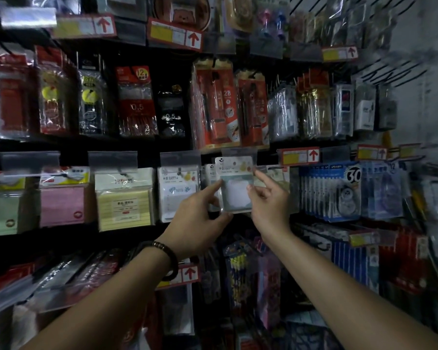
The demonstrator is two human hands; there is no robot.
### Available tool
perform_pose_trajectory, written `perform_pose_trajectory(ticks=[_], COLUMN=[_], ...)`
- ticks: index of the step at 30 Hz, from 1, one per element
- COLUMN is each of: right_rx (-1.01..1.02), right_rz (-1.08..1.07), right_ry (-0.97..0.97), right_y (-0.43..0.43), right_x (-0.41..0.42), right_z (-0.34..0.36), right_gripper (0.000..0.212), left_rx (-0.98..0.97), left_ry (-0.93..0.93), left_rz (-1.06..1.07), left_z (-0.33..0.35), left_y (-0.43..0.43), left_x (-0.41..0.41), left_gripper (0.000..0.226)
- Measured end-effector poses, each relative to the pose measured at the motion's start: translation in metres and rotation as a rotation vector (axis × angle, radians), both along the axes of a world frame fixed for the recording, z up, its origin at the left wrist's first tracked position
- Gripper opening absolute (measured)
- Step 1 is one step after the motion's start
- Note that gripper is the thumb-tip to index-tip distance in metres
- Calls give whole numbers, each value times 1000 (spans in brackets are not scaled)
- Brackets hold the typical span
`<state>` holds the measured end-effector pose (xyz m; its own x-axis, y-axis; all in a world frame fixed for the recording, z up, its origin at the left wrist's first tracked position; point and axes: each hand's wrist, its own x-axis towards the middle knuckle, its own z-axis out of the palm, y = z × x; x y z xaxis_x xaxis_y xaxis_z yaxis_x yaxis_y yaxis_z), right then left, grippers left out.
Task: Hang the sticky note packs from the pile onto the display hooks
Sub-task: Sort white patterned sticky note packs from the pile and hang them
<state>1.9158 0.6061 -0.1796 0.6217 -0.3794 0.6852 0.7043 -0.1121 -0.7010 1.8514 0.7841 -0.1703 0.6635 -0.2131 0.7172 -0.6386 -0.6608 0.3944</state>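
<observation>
Two hands meet on one sticky note pack point(236, 188), held upright just under a clear label holder point(239, 151). The left hand point(196, 215) pinches its 7 o'clock corner, thumb beneath, forefinger along the edge; the right hand point(269, 198) pinches the 3 o'clock edge, forefinger pointing up. At the pack's 9 o'clock hang a white pack point(178, 193), then a yellow pack point(124, 198).

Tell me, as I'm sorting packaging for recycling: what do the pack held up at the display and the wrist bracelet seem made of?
The sticky note pack looks wrapped in clear glossy plastic film, given its glare and see-through edges, over a matte paper pad and printed card header. The bracelet looks like dark rounded beads, perhaps wood; the dim light leaves that open.
</observation>
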Motion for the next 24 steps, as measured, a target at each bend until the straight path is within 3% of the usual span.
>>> perform_pose_trajectory(ticks=[10, 14, 18, 21, 24], right_rx=[-73, -255, -350, -337, -219], right_rz=[-24, -120, -147, -165, -52], right_ry=[5, -19, -46, -51, -4], right_y=[-6, -9, -12, -12, -10], right_x=[-5, -7, -5, -2, -1], right_z=[19, 19, 20, 17, 10], right_gripper=[34, 35, 43, 41, 37], left_rx=[6, 107, 144, 222, 271], left_ry=[17, 74, 12, -95, -108], left_rz=[-8, 31, 72, 142, 188], left_z=[7, 11, 13, 13, 13], left_y=[-10, -13, -14, -15, -15], left_x=[-1, 3, 3, 0, -1], left_gripper=[74, 84, 78, 76, 79])
